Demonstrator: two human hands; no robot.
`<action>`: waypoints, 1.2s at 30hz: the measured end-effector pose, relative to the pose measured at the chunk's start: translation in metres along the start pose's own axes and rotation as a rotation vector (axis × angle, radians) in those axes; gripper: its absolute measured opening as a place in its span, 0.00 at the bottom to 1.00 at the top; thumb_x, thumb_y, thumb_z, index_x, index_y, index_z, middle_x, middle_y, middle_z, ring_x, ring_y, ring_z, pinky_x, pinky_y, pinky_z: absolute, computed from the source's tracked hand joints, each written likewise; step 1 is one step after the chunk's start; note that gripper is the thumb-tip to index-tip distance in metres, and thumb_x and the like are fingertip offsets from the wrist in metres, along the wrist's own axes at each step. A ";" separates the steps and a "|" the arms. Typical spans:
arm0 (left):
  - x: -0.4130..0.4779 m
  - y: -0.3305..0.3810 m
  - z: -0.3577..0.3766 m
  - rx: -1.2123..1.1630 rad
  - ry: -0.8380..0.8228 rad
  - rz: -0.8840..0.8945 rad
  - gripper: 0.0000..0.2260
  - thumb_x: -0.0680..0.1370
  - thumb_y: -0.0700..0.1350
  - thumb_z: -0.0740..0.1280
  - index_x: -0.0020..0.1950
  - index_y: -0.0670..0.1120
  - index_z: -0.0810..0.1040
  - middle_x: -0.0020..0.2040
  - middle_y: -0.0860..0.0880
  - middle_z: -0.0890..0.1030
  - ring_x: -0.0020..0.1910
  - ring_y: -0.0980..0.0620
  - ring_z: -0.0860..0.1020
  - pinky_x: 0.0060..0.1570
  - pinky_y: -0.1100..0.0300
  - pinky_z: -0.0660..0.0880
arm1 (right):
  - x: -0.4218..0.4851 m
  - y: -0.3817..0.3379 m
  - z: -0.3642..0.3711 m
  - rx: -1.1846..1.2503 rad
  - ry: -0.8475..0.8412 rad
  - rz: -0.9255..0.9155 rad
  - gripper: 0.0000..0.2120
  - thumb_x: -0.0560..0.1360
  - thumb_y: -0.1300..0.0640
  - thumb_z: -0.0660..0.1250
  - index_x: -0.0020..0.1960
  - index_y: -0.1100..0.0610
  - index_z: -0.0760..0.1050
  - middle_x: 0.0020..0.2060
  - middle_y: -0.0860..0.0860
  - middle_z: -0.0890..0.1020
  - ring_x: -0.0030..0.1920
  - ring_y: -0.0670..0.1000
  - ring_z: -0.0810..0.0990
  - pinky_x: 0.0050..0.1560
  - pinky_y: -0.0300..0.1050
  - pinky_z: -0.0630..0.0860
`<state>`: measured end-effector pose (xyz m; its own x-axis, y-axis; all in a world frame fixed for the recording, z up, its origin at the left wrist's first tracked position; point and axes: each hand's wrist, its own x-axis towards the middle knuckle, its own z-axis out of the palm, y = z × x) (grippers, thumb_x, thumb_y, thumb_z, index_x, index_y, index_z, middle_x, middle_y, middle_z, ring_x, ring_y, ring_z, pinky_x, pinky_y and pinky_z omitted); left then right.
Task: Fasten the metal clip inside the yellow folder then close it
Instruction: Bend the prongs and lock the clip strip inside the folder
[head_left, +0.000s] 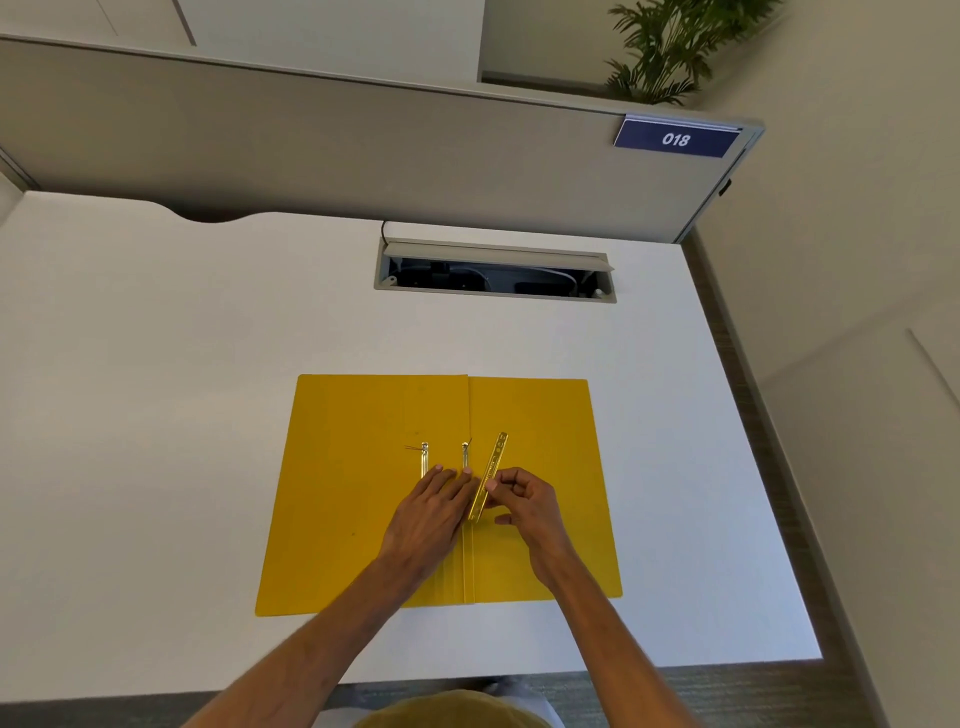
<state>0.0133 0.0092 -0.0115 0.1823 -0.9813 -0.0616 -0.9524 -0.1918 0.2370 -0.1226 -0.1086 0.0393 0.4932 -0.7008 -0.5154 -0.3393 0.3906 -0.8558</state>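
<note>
Nearest the camera, two bare forearms reach forward over the front edge of the white desk (156, 415) toward an open yellow folder (337, 493) that lies flat on it, both covers spread and the spine crease running away from the viewer down the middle. The left hand (431, 512) rests palm down on the folder just left of the crease, its grip spread out flat with the fingertips (439, 469) pressing beside the base of two metal prongs (466, 456) that lie along the inside of the folder, pointing away from the person; it grasps nothing. The right hand (524, 501) is just right of the crease, its grip pinched together on the gold metal clip bar (489, 475), thumb and forefinger clamped on the lower half of the bar. The bar is tilted, its near end beside the left hand's fingers and its far end leaning away to the right, apart from the prongs and not threaded over them; whether its near end touches the folder cannot be told. Beyond the folder the desk is bare up to a rectangular cable hatch (493, 273) set in its surface, its lid raised and dark cables visible inside. Behind that stands a grey partition panel (311, 140) carrying a dark blue number plate (676, 138) that reads 018 near its right end. Farthest away, above the panel on the right, the fronds of a green plant (670, 47) show against a pale wall.
</note>
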 end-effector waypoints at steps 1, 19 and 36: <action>0.000 0.001 0.000 0.001 0.000 -0.003 0.23 0.88 0.48 0.62 0.84 0.47 0.68 0.82 0.46 0.72 0.81 0.46 0.70 0.84 0.46 0.63 | 0.000 -0.001 0.001 -0.005 0.000 -0.002 0.05 0.80 0.57 0.75 0.54 0.57 0.84 0.46 0.55 0.90 0.46 0.50 0.89 0.47 0.49 0.81; -0.005 0.004 -0.005 -0.053 0.038 -0.027 0.26 0.85 0.46 0.68 0.83 0.48 0.69 0.81 0.46 0.73 0.81 0.46 0.71 0.83 0.48 0.65 | 0.004 0.002 0.012 -0.108 0.005 -0.059 0.01 0.80 0.59 0.75 0.51 0.54 0.84 0.42 0.52 0.87 0.37 0.41 0.82 0.34 0.29 0.76; -0.004 0.003 -0.002 -0.099 -0.010 -0.056 0.27 0.86 0.46 0.66 0.86 0.48 0.64 0.85 0.47 0.67 0.85 0.46 0.63 0.86 0.48 0.59 | -0.003 -0.007 0.012 -0.039 0.006 -0.062 0.01 0.80 0.59 0.75 0.50 0.54 0.84 0.41 0.50 0.88 0.36 0.39 0.85 0.34 0.30 0.77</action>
<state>0.0097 0.0124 -0.0089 0.2320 -0.9688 -0.0870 -0.9119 -0.2478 0.3272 -0.1122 -0.1019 0.0459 0.5096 -0.7263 -0.4612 -0.3397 0.3227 -0.8834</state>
